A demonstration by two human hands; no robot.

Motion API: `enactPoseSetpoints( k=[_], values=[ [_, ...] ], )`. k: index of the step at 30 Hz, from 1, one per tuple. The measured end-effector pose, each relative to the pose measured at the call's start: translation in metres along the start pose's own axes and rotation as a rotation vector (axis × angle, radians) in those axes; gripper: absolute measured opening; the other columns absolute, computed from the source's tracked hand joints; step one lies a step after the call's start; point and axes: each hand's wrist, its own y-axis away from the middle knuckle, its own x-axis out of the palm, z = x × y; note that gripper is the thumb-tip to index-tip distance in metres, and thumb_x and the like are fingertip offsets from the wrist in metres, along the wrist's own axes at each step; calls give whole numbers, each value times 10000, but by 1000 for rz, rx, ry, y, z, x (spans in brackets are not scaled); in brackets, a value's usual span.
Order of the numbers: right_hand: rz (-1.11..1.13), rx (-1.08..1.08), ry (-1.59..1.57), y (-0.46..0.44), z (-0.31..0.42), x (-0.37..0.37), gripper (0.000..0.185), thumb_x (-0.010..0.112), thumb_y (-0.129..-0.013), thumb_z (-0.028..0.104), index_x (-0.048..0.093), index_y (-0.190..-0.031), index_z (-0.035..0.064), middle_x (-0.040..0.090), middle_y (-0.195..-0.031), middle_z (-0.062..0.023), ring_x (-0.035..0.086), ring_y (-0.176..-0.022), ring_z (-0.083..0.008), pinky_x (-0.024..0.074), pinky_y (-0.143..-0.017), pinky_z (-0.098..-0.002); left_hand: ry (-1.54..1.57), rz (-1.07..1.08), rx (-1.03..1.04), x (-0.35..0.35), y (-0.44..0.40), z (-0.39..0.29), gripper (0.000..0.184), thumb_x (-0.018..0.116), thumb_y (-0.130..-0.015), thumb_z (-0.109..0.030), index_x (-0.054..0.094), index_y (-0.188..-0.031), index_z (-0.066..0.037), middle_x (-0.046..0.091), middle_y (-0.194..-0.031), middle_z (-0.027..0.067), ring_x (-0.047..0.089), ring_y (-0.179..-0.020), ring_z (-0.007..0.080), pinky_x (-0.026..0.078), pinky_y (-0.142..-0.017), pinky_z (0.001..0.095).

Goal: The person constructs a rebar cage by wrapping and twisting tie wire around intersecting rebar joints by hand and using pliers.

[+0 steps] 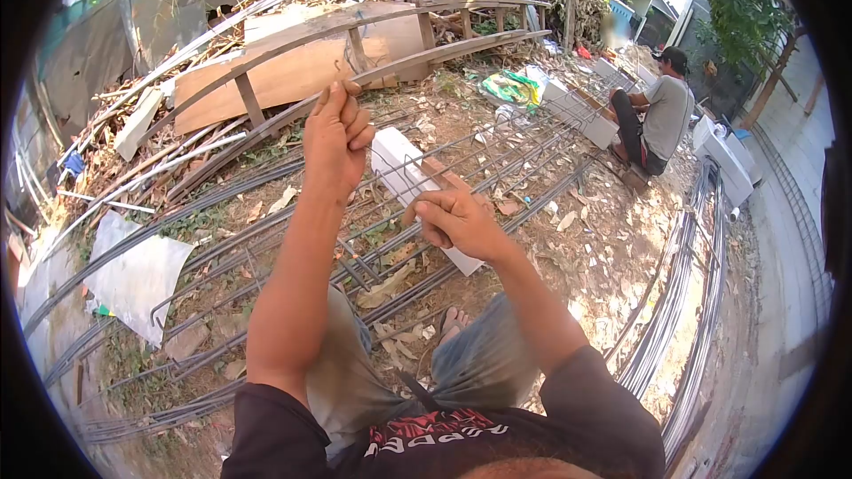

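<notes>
My left hand [337, 129] is raised above the steel bars, its fingers pinched together. A thin bent wire [340, 67] seems to stick up from its fingertips. Lower and to the right, my right hand [454, 220] is over the rebar [479, 184], with its fingers curled in and one finger stretched forward. Whatever it may hold is hidden. Beneath the bars, between my hands, lies a long white block [399, 162], which props them off the ground. The bars run from lower left to upper right in front of my knees.
A co-worker [661, 115] squats at the right by more white blocks [581, 115]. Bundled steel bars [674, 302] lie along the right side. A wooden ladder [355, 49] rests across planks and scrap at the back. A white sheet [138, 270] is on the left.
</notes>
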Motion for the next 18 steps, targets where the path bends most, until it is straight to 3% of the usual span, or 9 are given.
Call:
enactPoseSetpoints(
  k=[1, 4, 5, 7, 9, 10, 13, 15, 18],
  values=[
    [10, -64, 16, 4, -1, 3, 309, 551, -1101, 257, 703, -1052, -7, 468, -600, 42, 415, -531, -58, 345, -513, -262, 48, 28, 92, -12, -6, -6, 334, 512, -1120, -337, 635, -1109, -27, 394, -659, -42, 425, -585, 82, 367, -521, 229],
    [-408, -234, 339, 2, 3, 3, 247, 560, -1076, 216, 705, -1089, 16, 540, -627, -50, 496, -554, -116, 390, -542, -313, -66, -494, 47, 39, 13, -7, 500, 483, -1113, -455, 618, -1273, 0, 625, -904, 50, 618, -891, 162, 518, -757, 296],
    [-546, -279, 444, -4, 4, 1, 229, 565, -1066, 210, 702, -1079, 28, 557, -627, -84, 514, -555, -137, 392, -546, -334, -121, -471, -111, 41, 16, 7, 531, 477, -1109, -477, 619, -1293, 0, 641, -1007, 72, 615, -985, 187, 513, -829, 326],
    [-605, -288, 647, -15, -4, -4, 187, 601, -1030, 188, 686, -1079, 30, 660, -756, -168, 619, -643, -288, 451, -611, -391, -236, -403, -432, 38, 24, 48, 594, 465, -1101, -523, 619, -1333, 2, 673, -1213, 116, 608, -1171, 238, 503, -973, 387],
    [-651, -295, 789, -21, -8, 0, 179, 614, -1016, 184, 681, -1072, 28, 692, -803, -180, 638, -680, -357, 470, -637, -423, -447, -169, -524, 47, 46, 87, 543, 468, -1113, -474, 647, -1307, 0, 692, -1234, 108, 634, -1123, 234, 500, -965, 399],
    [-645, -305, 719, -20, -8, 1, 182, 616, -1011, 185, 680, -1075, 27, 694, -814, -185, 648, -701, -364, 479, -651, -433, -564, -69, -407, 55, 55, 100, 463, 465, -1120, -442, 694, -1193, -46, 714, -1185, 100, 655, -1049, 221, 505, -961, 409],
    [-580, -290, 509, -9, -15, 3, 189, 623, -1006, 182, 675, -1071, 12, 706, -855, -176, 667, -745, -342, 496, -685, -441, -599, -130, -330, 58, 44, 89, 454, 388, -1147, -394, 650, -1030, -42, 681, -1013, 90, 634, -946, 194, 523, -879, 406],
    [-508, -235, 365, -3, -22, -5, 192, 632, -1014, 175, 673, -1052, -9, 719, -892, -142, 664, -750, -272, 494, -694, -421, -317, -303, -251, 42, 19, 63, 416, 375, -1150, -362, 542, -878, -96, 576, -817, 29, 563, -732, 165, 494, -717, 364],
    [-380, -275, 497, 4, -34, -14, 190, 639, -1013, 188, 679, -1036, 4, 691, -906, -136, 665, -860, -263, 501, -785, -422, -109, -373, -200, 13, 2, 10, 423, 355, -1153, -361, 424, -799, -139, 337, -663, -20, 321, -570, 127, 329, -529, 291]
  ],
)
